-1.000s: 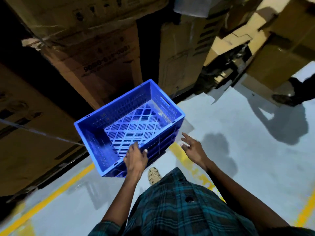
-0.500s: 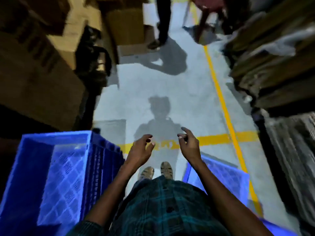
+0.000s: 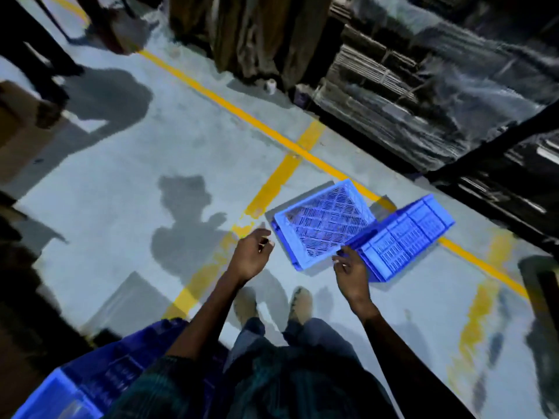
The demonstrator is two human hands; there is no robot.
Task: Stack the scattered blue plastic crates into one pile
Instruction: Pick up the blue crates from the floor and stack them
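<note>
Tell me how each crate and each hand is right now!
Open-side-up crate: lying on the floor, empty, its far corner on the yellow line.
Overturned crate: bottom side up, one edge propped on the first crate.
Crate pile: at the lower left behind the person, only partly in view.
Left hand: empty, fingers loosely curled, held over the floor.
Right hand: empty, reaching toward the two crates.

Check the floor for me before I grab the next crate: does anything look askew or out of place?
Yes. Two blue crates lie loose on the floor across the yellow line. The open crate sits upright; the second crate is tipped, its ribbed outside showing, leaning against the first. Both hands, left hand and right hand, are empty.
</note>
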